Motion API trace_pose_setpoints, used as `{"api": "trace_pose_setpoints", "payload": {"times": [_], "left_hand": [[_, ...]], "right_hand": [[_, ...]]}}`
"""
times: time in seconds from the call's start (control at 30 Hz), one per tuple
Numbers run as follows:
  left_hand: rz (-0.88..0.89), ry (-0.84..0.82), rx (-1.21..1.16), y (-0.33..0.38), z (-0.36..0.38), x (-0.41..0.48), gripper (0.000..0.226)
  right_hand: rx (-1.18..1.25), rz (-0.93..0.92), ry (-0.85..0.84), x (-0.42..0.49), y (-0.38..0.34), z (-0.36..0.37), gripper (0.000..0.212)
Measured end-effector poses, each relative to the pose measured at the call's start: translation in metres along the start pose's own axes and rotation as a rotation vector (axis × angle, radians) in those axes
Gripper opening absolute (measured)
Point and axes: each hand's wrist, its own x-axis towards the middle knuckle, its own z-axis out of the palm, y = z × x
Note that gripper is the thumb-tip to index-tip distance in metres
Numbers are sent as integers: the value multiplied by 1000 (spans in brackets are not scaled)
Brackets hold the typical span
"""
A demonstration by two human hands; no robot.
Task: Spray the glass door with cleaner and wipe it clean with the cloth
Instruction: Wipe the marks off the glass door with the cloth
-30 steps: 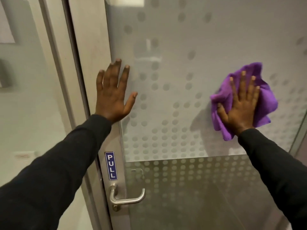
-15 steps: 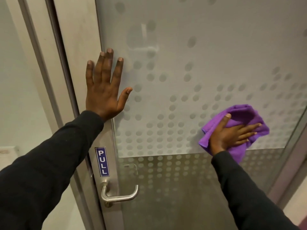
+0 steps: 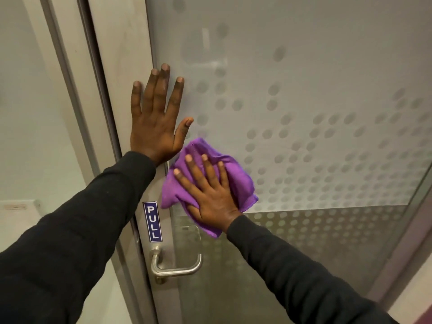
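The frosted glass door [image 3: 304,101] with a dotted pattern fills the view. My left hand [image 3: 155,120] lies flat with straight fingers on the door's metal stile at the glass edge. Just below and to its right, my right hand [image 3: 208,190] presses a crumpled purple cloth [image 3: 236,174] flat against the glass, fingers straight and spread. The cloth sits near the left edge of the pane, above the handle. No spray bottle is in view.
A blue PULL sign [image 3: 152,221] is stuck on the stile, with a steel lever handle [image 3: 175,265] under it. The grey door frame [image 3: 70,94] and a pale wall [image 3: 28,113] stand to the left. Another frame edge [image 3: 416,206] runs at the right.
My right hand has swept the cloth from the right side of the pane down and leftward to the left edge. My left hand has stayed flat on the stile.
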Motion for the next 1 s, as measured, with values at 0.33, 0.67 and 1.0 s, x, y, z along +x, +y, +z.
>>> {"api": "trace_pose_setpoints", "payload": {"times": [0.33, 0.67, 1.0], "left_hand": [[-58, -108, -189, 23, -29, -38, 77], [-394, -363, -752, 94, -50, -213, 45], [-1190, -1213, -1693, 129, -105, -276, 54]], "right_hand": [[476, -166, -523, -115, 18, -29, 52], [1266, 1123, -416, -185, -44, -87, 26], [1572, 1475, -176, -176, -137, -100, 36]]}}
